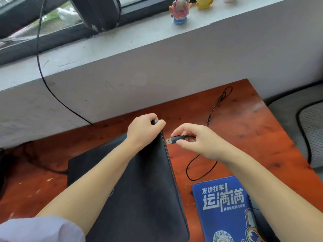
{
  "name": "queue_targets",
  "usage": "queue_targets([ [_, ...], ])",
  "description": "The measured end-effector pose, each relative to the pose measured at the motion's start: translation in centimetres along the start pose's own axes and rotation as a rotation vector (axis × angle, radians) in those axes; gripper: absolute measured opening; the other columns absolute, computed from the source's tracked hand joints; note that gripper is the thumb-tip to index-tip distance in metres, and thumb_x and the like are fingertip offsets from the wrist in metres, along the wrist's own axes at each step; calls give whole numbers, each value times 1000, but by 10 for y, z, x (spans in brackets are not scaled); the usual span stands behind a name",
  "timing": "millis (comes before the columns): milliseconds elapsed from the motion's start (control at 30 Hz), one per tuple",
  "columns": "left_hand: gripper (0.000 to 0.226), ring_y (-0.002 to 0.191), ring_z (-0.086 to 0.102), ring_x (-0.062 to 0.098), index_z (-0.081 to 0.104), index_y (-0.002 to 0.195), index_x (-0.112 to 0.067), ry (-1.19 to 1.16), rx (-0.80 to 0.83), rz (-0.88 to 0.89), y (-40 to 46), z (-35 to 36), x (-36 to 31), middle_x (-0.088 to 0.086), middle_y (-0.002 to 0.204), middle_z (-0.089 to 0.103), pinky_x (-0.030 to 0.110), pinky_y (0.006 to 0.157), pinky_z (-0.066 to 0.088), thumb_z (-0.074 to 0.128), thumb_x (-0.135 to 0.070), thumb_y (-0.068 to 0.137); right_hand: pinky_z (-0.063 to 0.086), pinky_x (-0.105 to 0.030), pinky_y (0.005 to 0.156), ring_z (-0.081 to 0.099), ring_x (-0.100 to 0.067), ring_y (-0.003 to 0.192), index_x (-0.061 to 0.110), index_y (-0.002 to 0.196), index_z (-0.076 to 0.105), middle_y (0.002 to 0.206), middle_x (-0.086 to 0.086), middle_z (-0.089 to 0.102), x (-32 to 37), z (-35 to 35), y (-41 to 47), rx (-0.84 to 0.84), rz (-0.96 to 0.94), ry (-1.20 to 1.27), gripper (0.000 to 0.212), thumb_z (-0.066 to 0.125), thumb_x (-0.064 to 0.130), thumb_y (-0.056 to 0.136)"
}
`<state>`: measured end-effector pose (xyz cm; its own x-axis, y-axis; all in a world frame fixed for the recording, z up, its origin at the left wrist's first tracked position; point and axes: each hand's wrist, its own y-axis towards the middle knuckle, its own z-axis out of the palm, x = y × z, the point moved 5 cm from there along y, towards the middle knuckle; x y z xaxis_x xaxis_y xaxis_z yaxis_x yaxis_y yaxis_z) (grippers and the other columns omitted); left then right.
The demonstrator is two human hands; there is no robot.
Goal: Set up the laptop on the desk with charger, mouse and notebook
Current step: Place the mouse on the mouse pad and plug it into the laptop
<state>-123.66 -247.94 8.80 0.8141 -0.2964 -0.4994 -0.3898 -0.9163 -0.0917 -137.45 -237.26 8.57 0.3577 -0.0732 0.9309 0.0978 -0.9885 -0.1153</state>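
The black laptop (139,186) lies closed on the red-brown wooden desk (244,130), its long right edge running from near to far. Just right of its far corner, a black USB plug (172,140) points left at that edge, its thin black cable (201,163) looping away over the desk to the right.

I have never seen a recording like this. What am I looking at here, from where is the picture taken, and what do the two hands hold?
No machine here: a person works with bare hands, and one camera on the head looks down at them. On the desk lies a black laptop, its lid raised slightly at the far edge. The left hand grips its far right corner. The right hand pinches a USB plug close to the laptop's right edge, not yet inserted; its cable loops over the desk. A blue mouse pad lies to the right.
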Motion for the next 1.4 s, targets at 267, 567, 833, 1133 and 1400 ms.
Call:
queue_targets([
  [267, 29, 56, 44, 15, 57, 68, -7, -27, 6, 7, -4, -3, -3, -4, 53, 45, 29, 53, 34, 48, -34, 75, 45, -18, 87, 60, 1, 93, 29, 101, 68, 98, 16, 69, 2, 3, 4, -55, -4, -176, 18, 62, 21, 86],
  [567, 29, 56, 43, 15, 57, 68, -8, -34, 12, 4, -4, -4, -3, -4, 53, 44, 28, 53, 32, 47, -34, 75, 45, -14, 84, 60, 2, 92, 29, 101, 69, 98, 16, 69, 9, 0, 3, -75, -32, -176, 18, 61, 22, 87],
  [833, 30, 55, 42, 15, 55, 66, -7, -34, 17, 2, -4, -3, -3, -4, 53, 43, 28, 51, 30, 46, -35, 73, 49, -27, 83, 58, 0, 86, 32, 106, 67, 105, 14, 69, 13, 1, 4, -72, -45, -320, 20, 60, 26, 87],
  [1133, 31, 55, 42, 15, 54, 64, -9, -35, 13, -5, -4, -1, -2, -4, 52, 42, 28, 51, 31, 43, -37, 70, 51, -33, 84, 62, -9, 87, 30, 105, 68, 101, 13, 70, 12, 4, 5, -88, -61, -270, 19, 61, 26, 88],
  [1400, 27, 56, 43, 18, 51, 60, -11, -19, 10, -15, -2, 4, -3, -1, 53, 44, 29, 54, 33, 49, -34, 75, 52, -36, 85, 63, -10, 90, 27, 107, 68, 98, 9, 72, 6, 15, 2, -112, -53, -232, 20, 62, 24, 87],
])
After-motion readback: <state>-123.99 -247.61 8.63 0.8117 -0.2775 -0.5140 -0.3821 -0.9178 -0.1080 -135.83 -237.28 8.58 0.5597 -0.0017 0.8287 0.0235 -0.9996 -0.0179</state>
